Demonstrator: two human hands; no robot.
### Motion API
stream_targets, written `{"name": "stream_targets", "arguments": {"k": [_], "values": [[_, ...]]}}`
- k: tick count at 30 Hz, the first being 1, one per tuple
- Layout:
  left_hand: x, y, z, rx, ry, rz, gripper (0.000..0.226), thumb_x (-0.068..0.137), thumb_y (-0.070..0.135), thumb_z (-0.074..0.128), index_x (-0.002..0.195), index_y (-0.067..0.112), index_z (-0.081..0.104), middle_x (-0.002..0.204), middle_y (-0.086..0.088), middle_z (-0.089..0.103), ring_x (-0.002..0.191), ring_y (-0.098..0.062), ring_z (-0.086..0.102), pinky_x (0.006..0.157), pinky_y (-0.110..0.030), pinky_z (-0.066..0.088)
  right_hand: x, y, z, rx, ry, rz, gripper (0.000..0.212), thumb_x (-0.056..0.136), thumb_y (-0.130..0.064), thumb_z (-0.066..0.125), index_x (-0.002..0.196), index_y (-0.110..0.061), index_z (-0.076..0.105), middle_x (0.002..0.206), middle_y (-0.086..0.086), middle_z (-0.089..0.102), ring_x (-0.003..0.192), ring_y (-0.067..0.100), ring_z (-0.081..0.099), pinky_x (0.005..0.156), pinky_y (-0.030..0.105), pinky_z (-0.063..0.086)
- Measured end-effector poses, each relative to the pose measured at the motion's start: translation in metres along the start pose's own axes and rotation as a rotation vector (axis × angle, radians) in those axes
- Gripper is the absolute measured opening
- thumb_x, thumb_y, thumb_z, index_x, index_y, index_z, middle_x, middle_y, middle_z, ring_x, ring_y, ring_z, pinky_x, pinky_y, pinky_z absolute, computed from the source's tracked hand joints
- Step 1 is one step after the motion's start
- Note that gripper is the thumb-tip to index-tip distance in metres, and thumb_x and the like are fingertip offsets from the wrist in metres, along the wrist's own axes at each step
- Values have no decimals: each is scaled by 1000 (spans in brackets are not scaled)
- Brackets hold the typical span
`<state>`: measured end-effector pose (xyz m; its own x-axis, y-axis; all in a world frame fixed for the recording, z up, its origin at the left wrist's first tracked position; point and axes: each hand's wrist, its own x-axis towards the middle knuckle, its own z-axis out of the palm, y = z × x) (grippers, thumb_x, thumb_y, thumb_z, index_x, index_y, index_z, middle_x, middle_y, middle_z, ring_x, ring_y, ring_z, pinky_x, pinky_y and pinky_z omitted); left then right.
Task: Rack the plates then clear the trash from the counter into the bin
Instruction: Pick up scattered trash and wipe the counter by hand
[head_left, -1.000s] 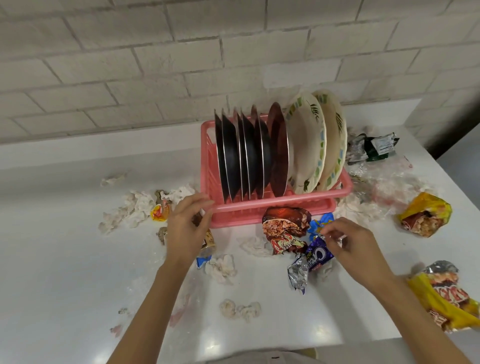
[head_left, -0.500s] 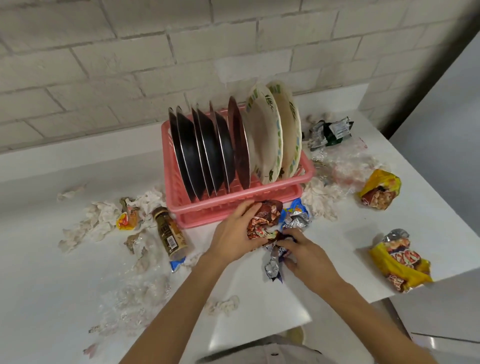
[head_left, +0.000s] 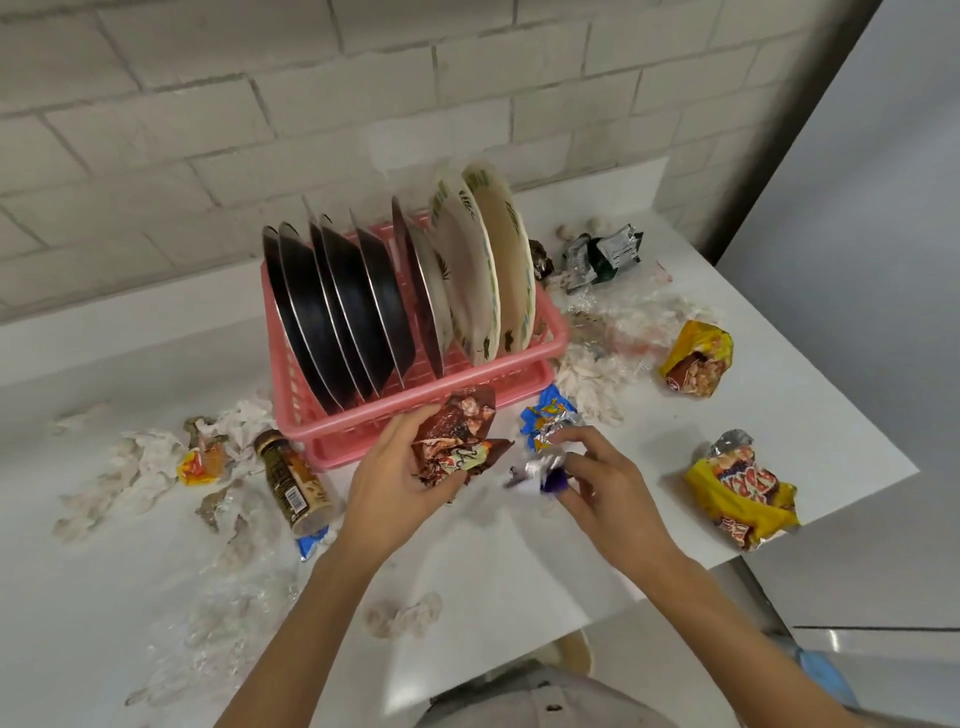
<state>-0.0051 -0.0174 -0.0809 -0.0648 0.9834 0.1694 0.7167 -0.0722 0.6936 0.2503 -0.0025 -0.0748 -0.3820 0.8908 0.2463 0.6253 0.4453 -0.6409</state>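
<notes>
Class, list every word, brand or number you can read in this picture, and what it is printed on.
Nothing reads clearly.
Brown bottle: barcode and label print, too small.
Near yellow packet: red and blue lettering, too crumpled and blurred.
Green packet: white label, print too small.
Brown wrapper in the left hand: blurred.
Purple wrapper in the right hand: blurred.

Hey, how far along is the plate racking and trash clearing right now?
Plates stand racked in the pink rack. The left hand holds a brown wrapper, the right hand pinches a silver wrapper. Yellow snack bags, a bottle, tissues and a green packet lie on the counter; no bin shows.
</notes>
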Motion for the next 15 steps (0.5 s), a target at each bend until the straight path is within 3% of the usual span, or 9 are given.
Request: {"name": "stream_targets", "arguments": {"k": [2,5,7,10,13,15], "values": [[-8,5,-5,-55,50,-19,73,70,42,80,134,39,46,107,25,53,80,11,49,67,-4,38,-4,2,-6,51,36,25,7,90,-13,67,94,-15,72,108,-11,57,52,-3,44,57,12,32],[-16,11,-8,-115,109,-84,72,72,38,82,134,47,45,89,29,56,64,-2,49,58,-11,42,-9,3,-10,154,47,73,7,88,-9,69,92,-14,73,83,-18,55,56,-2,48,54,7,29],[-21,16,-6,-159,128,-139,70,73,40,80,133,49,45,87,23,60,58,-4,47,57,-18,45,-13,1,-9,171,40,108,9,88,-12,68,80,-16,69,67,-14,52,52,4,44,52,13,27],[-32,27,4,-242,121,-171,66,75,41,79,129,57,44,95,28,62,58,-2,47,57,-13,45,-23,3,-7,224,58,168,22,87,-15,68,74,-30,60,56,-17,50,46,8,40,47,13,26],[-45,40,20,-405,89,-273,64,76,32,81,125,57,49,98,12,65,62,-1,50,67,-20,50,-33,8,-7,362,48,246,28,88,-16,69,93,-42,60,57,-16,55,45,9,38,46,14,27],[-54,49,31,-502,62,-330,61,77,26,81,126,48,53,108,3,65,71,-10,56,68,-22,53,-39,10,-9,463,45,288,36,88,-16,70,108,-44,58,73,-14,65,48,12,46,47,22,39]]}}
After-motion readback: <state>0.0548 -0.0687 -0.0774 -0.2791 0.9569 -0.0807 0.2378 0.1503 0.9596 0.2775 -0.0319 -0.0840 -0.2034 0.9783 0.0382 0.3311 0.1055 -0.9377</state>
